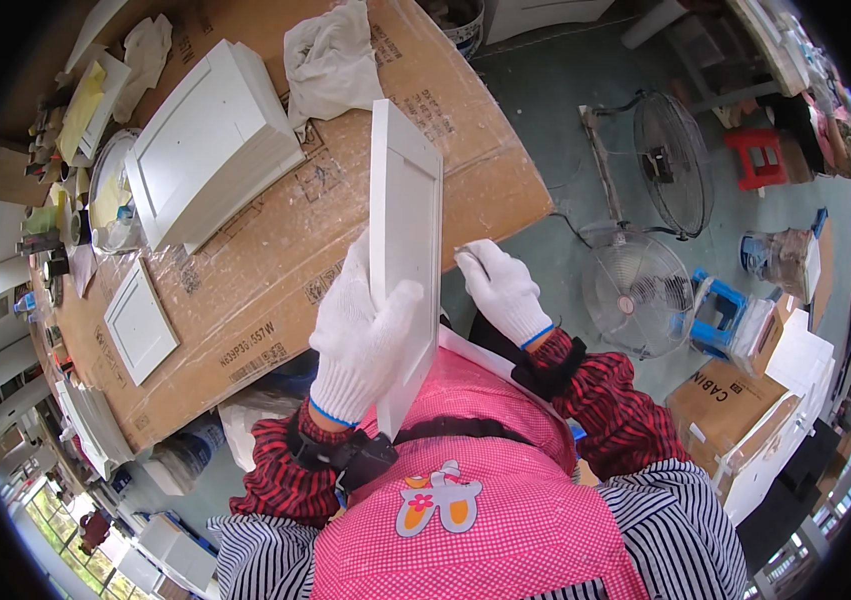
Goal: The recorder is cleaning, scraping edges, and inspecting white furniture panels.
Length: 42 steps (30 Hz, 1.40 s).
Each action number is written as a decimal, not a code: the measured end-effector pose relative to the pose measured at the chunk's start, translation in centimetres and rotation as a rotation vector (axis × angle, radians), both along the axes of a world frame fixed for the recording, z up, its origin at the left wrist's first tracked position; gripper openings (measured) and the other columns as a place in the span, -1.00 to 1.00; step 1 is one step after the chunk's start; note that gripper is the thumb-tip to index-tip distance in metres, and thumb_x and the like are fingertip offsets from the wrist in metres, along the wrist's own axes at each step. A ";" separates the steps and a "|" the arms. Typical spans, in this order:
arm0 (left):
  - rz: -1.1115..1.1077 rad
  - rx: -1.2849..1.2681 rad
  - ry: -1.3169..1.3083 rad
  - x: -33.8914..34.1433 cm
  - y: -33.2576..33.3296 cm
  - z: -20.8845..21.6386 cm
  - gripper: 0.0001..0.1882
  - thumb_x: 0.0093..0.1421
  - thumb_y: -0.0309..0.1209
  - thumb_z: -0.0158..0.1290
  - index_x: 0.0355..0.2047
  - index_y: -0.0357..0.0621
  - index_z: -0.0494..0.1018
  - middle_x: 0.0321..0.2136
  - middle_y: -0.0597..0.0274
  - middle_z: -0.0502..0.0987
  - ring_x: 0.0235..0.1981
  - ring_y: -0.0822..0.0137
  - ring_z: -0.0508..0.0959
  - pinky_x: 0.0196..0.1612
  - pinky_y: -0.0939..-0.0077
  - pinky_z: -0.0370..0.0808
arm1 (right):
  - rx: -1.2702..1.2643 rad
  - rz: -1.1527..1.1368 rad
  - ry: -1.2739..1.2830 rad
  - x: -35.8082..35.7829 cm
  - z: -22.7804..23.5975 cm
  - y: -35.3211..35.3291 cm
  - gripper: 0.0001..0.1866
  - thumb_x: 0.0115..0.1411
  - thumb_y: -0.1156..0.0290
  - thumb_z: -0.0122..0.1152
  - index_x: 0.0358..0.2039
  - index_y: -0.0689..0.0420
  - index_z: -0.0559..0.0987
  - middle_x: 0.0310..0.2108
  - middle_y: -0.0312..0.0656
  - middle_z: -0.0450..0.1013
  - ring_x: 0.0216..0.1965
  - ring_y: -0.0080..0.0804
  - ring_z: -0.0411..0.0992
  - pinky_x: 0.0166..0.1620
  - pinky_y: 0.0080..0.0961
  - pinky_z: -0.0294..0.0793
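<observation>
In my gloved left hand (360, 345) I grip a white cabinet door panel (410, 210) with a raised frame. It stands on edge in front of my apron, thumb on one side and fingers round the other. My gloved right hand (505, 290) is just right of the panel, apart from it. Its fingers are closed in a pinch; whatever is between them is too small to make out. Beyond my left hand, a stack of similar white panels (205, 130) lies on the cardboard-covered table (275, 250). One smaller white panel (141, 322) lies flat nearer me.
A crumpled white cloth (333, 60) lies by the stack. On the floor to the right are a standing fan (635, 295), another round fan (667, 165), a red stool (756, 158), a blue stool (717, 318) and a cardboard box (720, 410). The table's corner juts toward the fans.
</observation>
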<state>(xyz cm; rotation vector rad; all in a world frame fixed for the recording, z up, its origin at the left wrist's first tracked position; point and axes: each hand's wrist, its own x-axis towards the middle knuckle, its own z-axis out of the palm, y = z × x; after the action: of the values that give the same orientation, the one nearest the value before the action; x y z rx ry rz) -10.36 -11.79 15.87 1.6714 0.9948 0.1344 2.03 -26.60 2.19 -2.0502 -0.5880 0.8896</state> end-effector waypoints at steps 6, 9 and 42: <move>0.009 0.008 0.016 0.1 -0.3 0.0 -0.31 0.16 -0.24 0.06 0.31 -0.23 0.36 -0.02 -0.18 0.63 0.01 -0.05 0.66 0.16 0.19 0.51 | -0.108 0.163 -0.251 -0.3 -0.2 2.5 -0.71 0.45 0.17 0.02 -0.16 0.12 0.56 -0.40 0.10 0.59 -0.30 0.14 0.60 -0.20 0.04 0.55; 0.022 -0.025 0.010 0.1 -0.4 0.0 -0.31 0.16 -0.25 0.06 0.31 -0.22 0.36 -0.03 -0.18 0.63 0.01 -0.05 0.66 0.15 0.20 0.52 | -0.141 0.249 -0.295 -0.5 0.4 2.2 -0.71 0.45 0.16 0.03 -0.20 0.12 0.54 -0.44 0.10 0.58 -0.31 0.16 0.60 -0.22 0.06 0.55; -0.050 -0.165 0.097 -0.1 4.5 -1.4 -0.41 0.23 -0.14 0.16 0.17 -0.28 0.48 -0.11 0.13 0.63 -0.13 0.35 0.60 -0.01 0.44 0.51 | 0.197 0.325 0.827 4.6 2.1 -0.1 -0.63 0.50 0.25 0.09 -0.04 0.36 0.59 -0.13 -0.11 0.65 -0.10 -0.34 0.60 0.07 -0.37 0.56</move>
<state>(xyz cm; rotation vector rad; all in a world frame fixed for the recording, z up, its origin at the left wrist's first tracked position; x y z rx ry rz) -10.45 -7.29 14.43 1.5617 1.0080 -0.0608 6.61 -26.66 4.30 -1.2545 -0.5097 1.6652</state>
